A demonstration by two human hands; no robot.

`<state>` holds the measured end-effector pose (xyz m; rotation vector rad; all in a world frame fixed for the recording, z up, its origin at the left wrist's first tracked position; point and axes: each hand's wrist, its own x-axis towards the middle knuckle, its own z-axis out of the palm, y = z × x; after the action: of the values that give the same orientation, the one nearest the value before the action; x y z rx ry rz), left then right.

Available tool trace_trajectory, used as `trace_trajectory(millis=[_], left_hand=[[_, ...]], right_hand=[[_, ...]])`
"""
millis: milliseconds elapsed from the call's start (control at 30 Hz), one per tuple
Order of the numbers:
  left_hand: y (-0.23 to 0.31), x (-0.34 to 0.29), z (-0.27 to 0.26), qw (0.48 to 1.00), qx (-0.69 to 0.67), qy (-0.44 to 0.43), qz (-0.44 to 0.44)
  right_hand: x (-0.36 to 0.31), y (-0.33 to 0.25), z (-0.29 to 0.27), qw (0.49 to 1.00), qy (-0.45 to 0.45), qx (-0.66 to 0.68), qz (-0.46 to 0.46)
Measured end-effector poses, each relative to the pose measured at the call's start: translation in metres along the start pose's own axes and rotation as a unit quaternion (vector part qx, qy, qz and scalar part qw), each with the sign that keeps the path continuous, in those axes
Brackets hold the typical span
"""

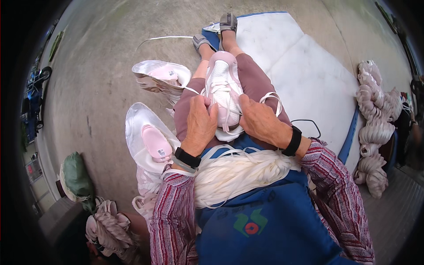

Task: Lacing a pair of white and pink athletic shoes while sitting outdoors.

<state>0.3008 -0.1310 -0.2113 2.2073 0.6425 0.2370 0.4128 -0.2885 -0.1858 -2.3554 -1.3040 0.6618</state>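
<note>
A pink and white sneaker point(221, 73) lies across my lap, its toe pointing away from me. White lacing crosses the front of it. My left hand point(199, 121) is closed at the shoe's left side, pinching a white shoelace point(191, 90) that trails out to the left. On the opposite side, my right hand point(264, 120) is closed too, with a loop of lace standing up beyond its knuckles. The fingertips of both hands are partly hidden. Below my wrists, a thick bundle of white laces point(243, 174) rests on my blue apron point(265, 229).
Nested pale shoe uppers point(140, 119) lie along my left side, with another stack point(145, 70) beyond. Tied bundles of uppers point(373, 132) pile up at the right. A white sheet point(304, 75) covers floor under my legs. A green sack point(78, 176) stands lower left.
</note>
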Motion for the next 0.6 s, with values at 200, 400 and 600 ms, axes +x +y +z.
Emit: trace_trajectory(millis=[200, 400, 600], left_hand=[[0.006, -0.004, 0.002, 1.0, 0.013, 0.01, 0.015], [0.003, -0.012, -0.006, 0.997, 0.025, 0.047, 0.059], [0.011, -0.013, -0.011, 0.999, -0.041, 0.024, 0.015]], right_hand=[[-0.004, -0.006, -0.005, 1.0, 0.025, 0.003, 0.001], [-0.015, -0.003, -0.003, 0.998, -0.037, -0.018, 0.041], [-0.024, -0.005, -0.022, 0.998, -0.053, -0.023, 0.016]])
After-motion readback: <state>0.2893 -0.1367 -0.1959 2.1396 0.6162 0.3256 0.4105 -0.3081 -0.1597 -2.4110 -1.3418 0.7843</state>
